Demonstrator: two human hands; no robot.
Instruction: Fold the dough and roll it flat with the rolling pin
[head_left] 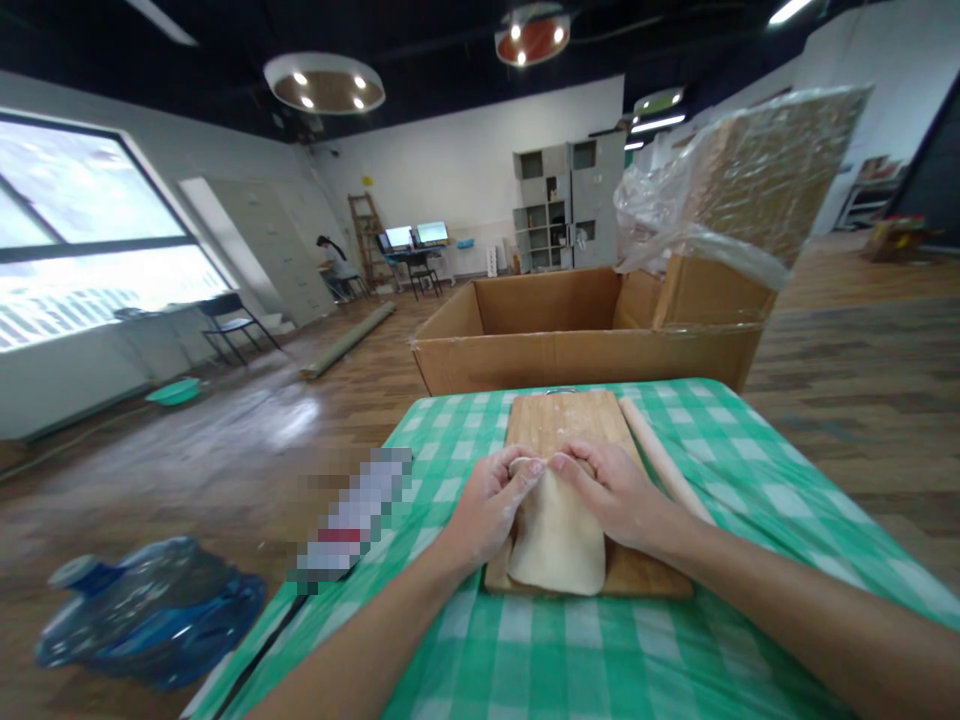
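A flat, pale sheet of dough lies lengthwise on a wooden cutting board. My left hand pinches the far left part of its edge between thumb and curled fingers. Close beside it, my right hand grips the same far edge, the two thumbs nearly meeting. The near end of the sheet rests loose on the board. White flour marks show on the wood beyond my fingers. Along the board's right side lies a pale rolling pin, which neither hand touches.
A green checked cloth covers the table. A blurred-out flat object with a dark cable lies at its left edge. Beyond the table stands a large cardboard box. A big water bottle is at lower left. A person sits far back.
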